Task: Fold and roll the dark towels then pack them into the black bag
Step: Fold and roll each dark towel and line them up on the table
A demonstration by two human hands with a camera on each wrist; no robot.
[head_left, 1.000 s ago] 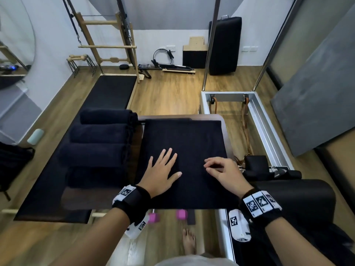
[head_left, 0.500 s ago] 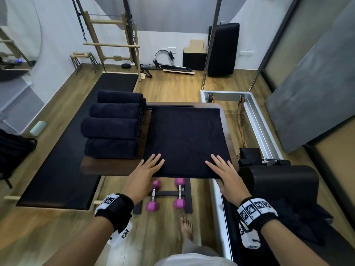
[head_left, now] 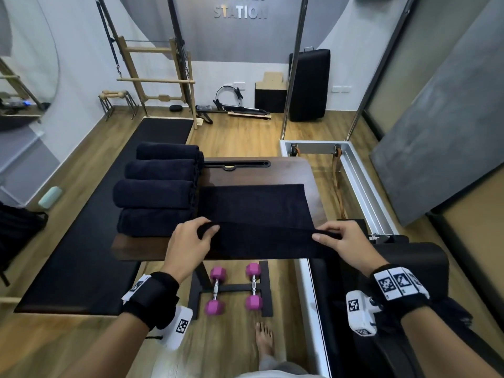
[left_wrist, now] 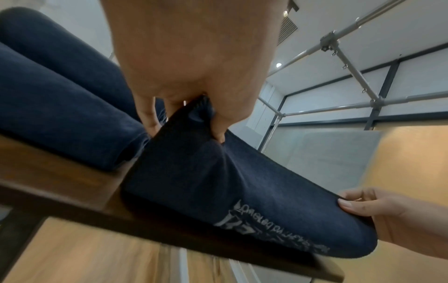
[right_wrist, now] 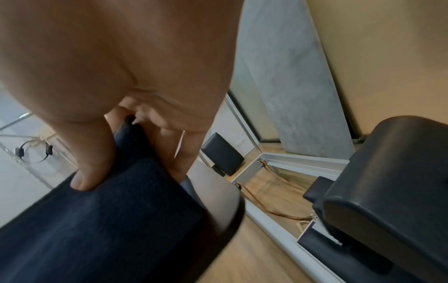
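A dark navy towel [head_left: 253,208] lies flat on the brown wooden table [head_left: 311,175], its near edge lifted and folded away from me. My left hand [head_left: 201,233] pinches the near left corner of the towel [left_wrist: 218,172]. At the near right corner, my right hand [head_left: 324,234] pinches the same towel [right_wrist: 116,201] between thumb and fingers. Several rolled dark towels [head_left: 158,186] lie stacked side by side on the table's left part. A black bag [head_left: 19,230] sits on the floor at the far left edge.
A black mat [head_left: 90,241] lies on the floor left of the table. Pink dumbbells [head_left: 234,287] rest on a rack under the table's near edge. A black padded bench [head_left: 409,257] and a metal frame [head_left: 362,181] stand to the right. My bare foot [head_left: 264,339] is below.
Both hands went from lying flat on the towel to pinching its near corners. They have lifted the near edge and carried it away from me, so the towel covers less of the table.
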